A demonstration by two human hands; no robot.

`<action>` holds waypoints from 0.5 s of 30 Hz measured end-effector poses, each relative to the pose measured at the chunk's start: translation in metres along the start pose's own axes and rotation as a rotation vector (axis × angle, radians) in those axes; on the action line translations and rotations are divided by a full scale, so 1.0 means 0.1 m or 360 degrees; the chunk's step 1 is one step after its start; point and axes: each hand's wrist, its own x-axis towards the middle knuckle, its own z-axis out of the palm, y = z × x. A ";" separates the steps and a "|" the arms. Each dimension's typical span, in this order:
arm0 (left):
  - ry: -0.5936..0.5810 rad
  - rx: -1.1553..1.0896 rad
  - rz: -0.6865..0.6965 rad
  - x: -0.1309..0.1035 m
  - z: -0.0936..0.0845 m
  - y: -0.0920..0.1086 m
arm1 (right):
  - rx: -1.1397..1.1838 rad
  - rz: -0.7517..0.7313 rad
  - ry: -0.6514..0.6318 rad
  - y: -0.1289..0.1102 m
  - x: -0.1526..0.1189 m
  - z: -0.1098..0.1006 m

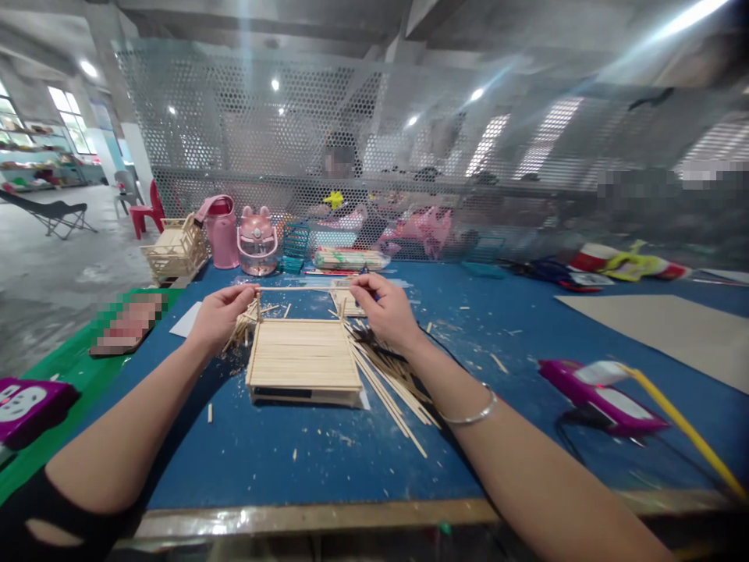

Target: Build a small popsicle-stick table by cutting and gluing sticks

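My left hand (221, 314) pinches the left end of a thin wooden stick (304, 289). The stick's right end is between the fingers of my right hand (383, 308). It runs level just above two short uprights at the back corners of a small wooden slatted box (305, 353). The box rests on the blue table, and a dark gap shows along its front. Loose sticks (398, 394) fan out to its right, partly under my right forearm. More short sticks (241, 332) lie behind my left hand's fingers.
Behind stand a pink bottle (222, 234), a clear pink-lidded bottle (258, 246) and wrapped sticks (351, 259). A purple device (602, 398) with a yellow strip lies right. Cardboard (661, 328) is at the far right. A perforated screen (246, 140) closes the back; people show through it.
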 end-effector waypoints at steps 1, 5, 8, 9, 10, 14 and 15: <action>-0.0003 0.0006 0.0010 0.00 0.00 0.01 | -0.0005 0.0000 -0.0004 0.00 0.00 0.00; 0.0014 0.0027 0.0053 -0.02 0.02 0.02 | -0.0046 -0.0011 -0.0004 0.01 0.00 0.00; 0.0041 0.0064 0.0057 -0.02 0.03 0.01 | -0.0055 -0.0029 -0.0006 0.02 0.00 0.00; 0.0057 0.0087 0.0057 -0.02 0.03 0.01 | -0.0055 -0.0033 -0.0015 0.02 -0.01 0.00; 0.0076 0.0110 0.0056 -0.03 0.03 0.01 | -0.0055 -0.0035 -0.0024 0.02 -0.01 0.00; 0.0151 0.0176 0.0016 -0.05 0.04 0.04 | -0.0067 -0.0045 -0.0041 -0.01 -0.02 -0.01; 0.0167 0.0188 -0.0001 -0.06 0.05 0.05 | -0.0072 -0.0045 -0.0039 -0.02 -0.02 -0.02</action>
